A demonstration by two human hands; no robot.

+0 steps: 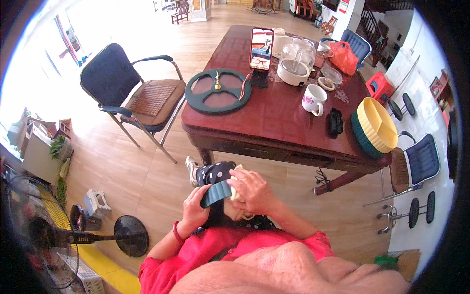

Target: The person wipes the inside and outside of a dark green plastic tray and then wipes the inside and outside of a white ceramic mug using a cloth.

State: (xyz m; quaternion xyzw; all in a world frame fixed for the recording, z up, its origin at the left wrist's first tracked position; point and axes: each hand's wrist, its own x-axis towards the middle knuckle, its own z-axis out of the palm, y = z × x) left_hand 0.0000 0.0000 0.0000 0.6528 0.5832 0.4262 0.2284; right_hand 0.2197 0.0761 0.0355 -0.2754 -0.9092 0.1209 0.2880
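Note:
Above my lap, my left hand point(195, 208) is closed on one end of a dark teal, ribbed, curved piece point(216, 194). My right hand point(252, 191) bends over the other end, its fingers closed around a pale yellow cloth-like piece point(236, 192) pressed against the teal one. Its fingertips partly cover where the two meet. On the dark red table point(230, 131) ahead lies a round dark green lid point(210, 109) with three see-through panels and a gold knob. At the table's right corner, a yellow divided tray point(379, 120) leans tilted with a ribbed dark green bowl point(362, 132).
A phone point(262, 49) stands upright on the table near a glass-domed appliance point(295, 59), a flowered mug point(312, 100), a black case point(335, 122) and a red plastic bag point(343, 58). An armchair point(142, 95) stands left; a fan point(49, 232) is at lower left.

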